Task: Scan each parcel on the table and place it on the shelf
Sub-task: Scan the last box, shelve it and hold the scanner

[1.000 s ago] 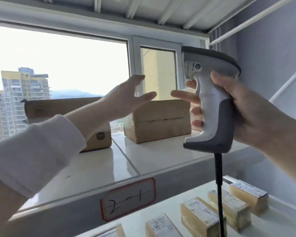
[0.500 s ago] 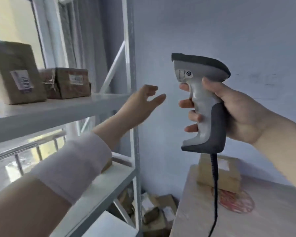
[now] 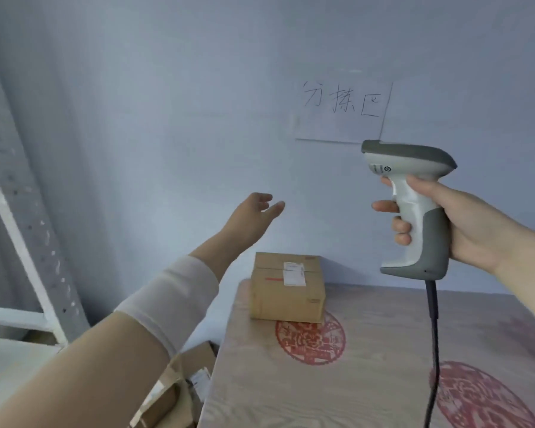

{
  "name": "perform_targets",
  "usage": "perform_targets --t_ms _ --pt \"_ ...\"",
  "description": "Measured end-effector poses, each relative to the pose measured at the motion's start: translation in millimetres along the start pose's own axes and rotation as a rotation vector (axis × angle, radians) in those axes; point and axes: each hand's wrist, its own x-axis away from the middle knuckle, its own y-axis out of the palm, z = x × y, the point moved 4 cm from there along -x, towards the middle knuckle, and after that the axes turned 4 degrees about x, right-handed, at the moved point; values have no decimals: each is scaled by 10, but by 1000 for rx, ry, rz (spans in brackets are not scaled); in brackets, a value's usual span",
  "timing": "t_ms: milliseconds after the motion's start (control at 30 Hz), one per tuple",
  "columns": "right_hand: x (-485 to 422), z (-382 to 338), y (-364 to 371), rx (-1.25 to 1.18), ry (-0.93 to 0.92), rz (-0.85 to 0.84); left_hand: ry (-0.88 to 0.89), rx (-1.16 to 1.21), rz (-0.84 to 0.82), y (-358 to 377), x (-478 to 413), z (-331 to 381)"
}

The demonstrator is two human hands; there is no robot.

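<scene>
Parcel: 1 small stiff carton, prob. light; grip opp. sides. L hand fingers spread, empty; R hand holds scanner.

Soft, even bluish daylight, faint shadows, slight motion blur, wide-angle bending at the edges.

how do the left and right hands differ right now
The left hand is open and empty; the right hand grips the barcode scanner. The left forearm wears a white sleeve; the right forearm is bare. Both are raised, clear of the parcel.
</scene>
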Motion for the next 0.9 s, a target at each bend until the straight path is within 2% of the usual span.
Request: perform_targets --t_ms 200,333,533,733,900 --pt "-622 575 -847 -52 114 151 -230 107 -63 642 -872 -852" --pt "-1145 1127 -1190 -130 192 207 -361 123 -49 1026 -1316 -1443" --pt "-2112 2178 -1398 -260 390 249 -558 44 42 1381 -1628 -2407" --pt "-2919 3411 -1398 -289 612 286 -646 -38 122 1481 -1921 -3226" --pt "-3255 4231 -1312 -250 708 348 -742 64 238 1512 -2141 -3888"
